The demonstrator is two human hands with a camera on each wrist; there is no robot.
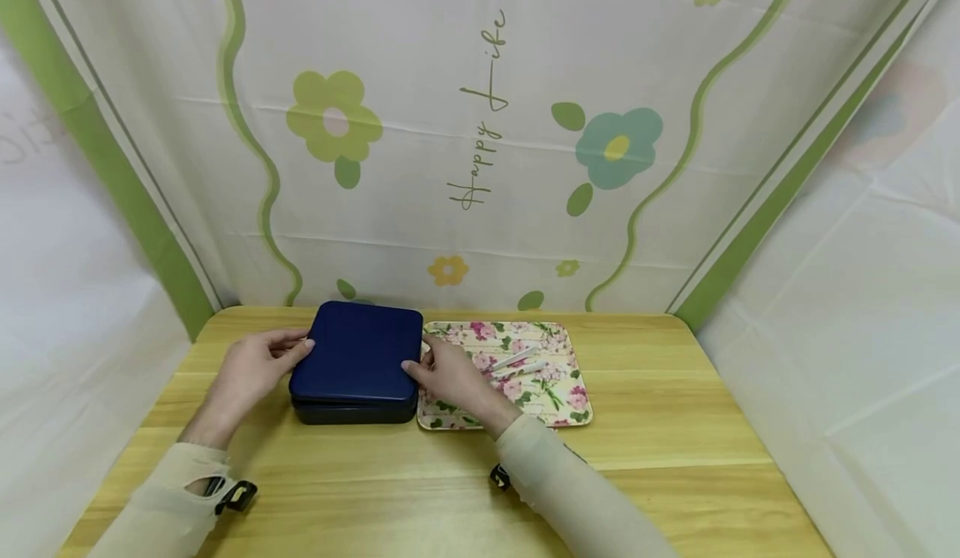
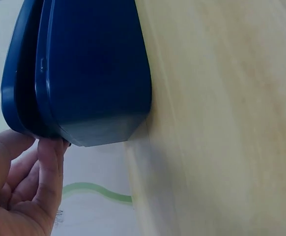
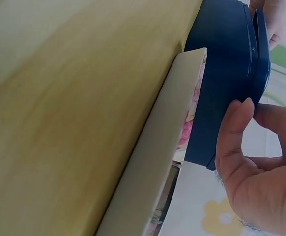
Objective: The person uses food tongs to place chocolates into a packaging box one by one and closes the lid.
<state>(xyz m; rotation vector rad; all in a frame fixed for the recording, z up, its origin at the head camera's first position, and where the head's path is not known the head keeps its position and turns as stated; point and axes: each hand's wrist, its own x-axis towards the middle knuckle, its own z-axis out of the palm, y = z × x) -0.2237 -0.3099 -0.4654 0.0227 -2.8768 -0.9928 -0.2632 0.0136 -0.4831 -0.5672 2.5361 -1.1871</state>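
Observation:
A dark blue box (image 1: 352, 415) stands on the table at left of centre, its matching lid (image 1: 363, 350) on top. Along the front the lid sits slightly raised, and a dark gap shows between lid and box, also in the left wrist view. My left hand (image 1: 251, 371) pinches the lid's left edge, thumb on top and fingers below. At the opposite edge my right hand (image 1: 453, 375) pinches the lid between thumb and fingers. What the box contains is hidden.
A flowered tray (image 1: 558, 412) lies right against the box, partly under my right hand. Slim white utensils (image 1: 517, 362), kind unclear, lie on it. Behind the wooden table (image 1: 660, 458) hangs a printed white curtain (image 1: 420, 166), with white sheets at both sides.

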